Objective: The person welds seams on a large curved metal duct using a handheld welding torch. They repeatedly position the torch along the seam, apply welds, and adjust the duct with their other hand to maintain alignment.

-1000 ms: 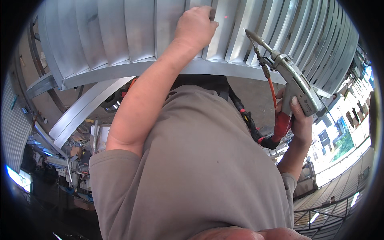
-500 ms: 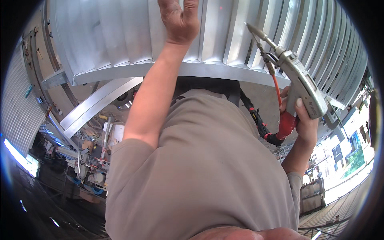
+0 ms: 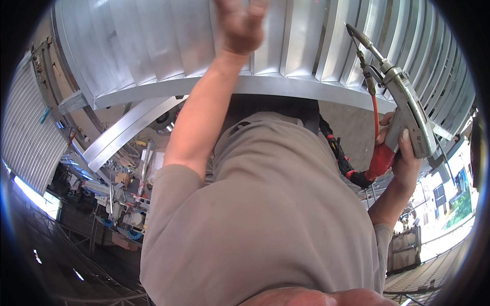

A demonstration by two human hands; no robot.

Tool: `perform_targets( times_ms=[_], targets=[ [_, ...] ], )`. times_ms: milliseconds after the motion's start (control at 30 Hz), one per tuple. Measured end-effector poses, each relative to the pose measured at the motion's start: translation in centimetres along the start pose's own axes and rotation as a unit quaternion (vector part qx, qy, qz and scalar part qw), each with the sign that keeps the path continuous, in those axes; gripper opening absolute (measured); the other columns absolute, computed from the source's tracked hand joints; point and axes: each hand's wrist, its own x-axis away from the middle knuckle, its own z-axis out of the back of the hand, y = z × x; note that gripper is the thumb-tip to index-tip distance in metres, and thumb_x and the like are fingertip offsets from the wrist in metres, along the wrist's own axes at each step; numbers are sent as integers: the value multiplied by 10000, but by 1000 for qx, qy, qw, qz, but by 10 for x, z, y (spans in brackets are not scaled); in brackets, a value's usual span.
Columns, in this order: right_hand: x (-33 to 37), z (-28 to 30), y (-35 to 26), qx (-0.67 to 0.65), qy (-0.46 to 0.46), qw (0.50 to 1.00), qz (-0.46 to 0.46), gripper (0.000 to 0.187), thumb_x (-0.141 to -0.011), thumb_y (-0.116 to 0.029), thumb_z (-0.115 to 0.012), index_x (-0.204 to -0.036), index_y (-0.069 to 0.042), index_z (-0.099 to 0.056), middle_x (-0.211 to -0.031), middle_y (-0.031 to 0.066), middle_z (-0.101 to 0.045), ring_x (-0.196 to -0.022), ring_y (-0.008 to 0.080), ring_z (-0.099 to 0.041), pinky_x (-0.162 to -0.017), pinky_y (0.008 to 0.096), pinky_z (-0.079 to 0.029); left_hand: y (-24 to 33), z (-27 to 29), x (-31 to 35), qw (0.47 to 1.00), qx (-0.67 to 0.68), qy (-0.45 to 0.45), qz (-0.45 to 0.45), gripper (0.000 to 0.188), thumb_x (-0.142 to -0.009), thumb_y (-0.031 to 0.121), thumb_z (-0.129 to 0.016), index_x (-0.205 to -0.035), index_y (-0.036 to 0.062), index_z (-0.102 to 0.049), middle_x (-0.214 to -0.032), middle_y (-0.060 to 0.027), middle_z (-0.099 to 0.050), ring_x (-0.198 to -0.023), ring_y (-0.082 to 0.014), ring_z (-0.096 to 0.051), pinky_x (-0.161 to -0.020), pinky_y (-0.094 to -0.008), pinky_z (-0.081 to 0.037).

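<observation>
A large bright metal panel with many parallel slats (image 3: 301, 46) spreads across the top of the view. Over its slats, near the upper edge, is my left hand (image 3: 241, 30), blurred by motion, with the thumb apart from the fingers. The fingertips are cut off by the frame, and nothing shows in that hand. On the right, my right hand (image 3: 406, 158) is wrapped round the handle of a grey metal welding gun (image 3: 406, 104). Its long thin nozzle points up and left above the slats, and an orange wire-feed tube (image 3: 376, 109) runs along it.
A black cable bundle with red wrapping (image 3: 339, 155) hangs from the gun beside my body. A loose metal bar (image 3: 130, 130) slants below the panel's left part. Tools and clutter (image 3: 130, 199) fill the lower left; a corrugated sheet (image 3: 33, 122) stands at far left.
The welding gun has moved right in my right hand, its nozzle shifting across the slats. My left hand has moved slightly right and up. The whole view has shifted a little.
</observation>
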Motion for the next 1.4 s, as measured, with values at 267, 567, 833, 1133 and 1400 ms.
perform_targets(
  times_ms=[267,567,833,1133,1400],
  targets=[
    [-6,9,3,-10,-24,1000,9,542,-991,-372,-629,-1284,78,-558,-1117,176,-633,-825,209,-676,-722,344,-549,26,22,-11,924,-276,-124,235,481,-876,301,-768,-1181,-60,-678,-995,-205,-751,-892,-313,-735,-801,-422,-581],
    [-6,-1,-4,3,-31,999,24,586,-980,-406,-657,-1308,69,-557,-1120,174,-634,-808,205,-671,-731,341,-545,32,19,-30,858,-343,-221,311,433,-832,358,-783,-1086,7,-764,-1040,-210,-759,-1001,-365,-728,-900,-446,-574],
    [-2,-18,-17,30,-36,999,21,591,-972,-421,-658,-1296,64,-563,-1117,175,-634,-818,200,-677,-709,338,-543,24,31,-39,838,-319,-276,347,427,-836,388,-766,-1060,25,-780,-1020,-205,-762,-1004,-356,-727,-907,-445,-570],
    [11,-31,-68,132,-87,987,-40,620,-966,-381,-678,-1406,27,-523,-1105,159,-651,-805,181,-647,-696,325,-528,28,32,-64,808,-309,-364,346,409,-836,394,-754,-1039,41,-792,-1036,-205,-759,-1022,-366,-720,-914,-469,-564],
    [-6,-66,-121,252,-167,938,-169,436,-987,-286,-715,-1294,9,-619,-1029,72,-678,-831,135,-625,-720,306,-524,28,19,-71,784,-334,-398,340,400,-847,407,-765,-1039,56,-792,-1040,-207,-756,-1016,-368,-722,-908,-469,-576]
  ],
)
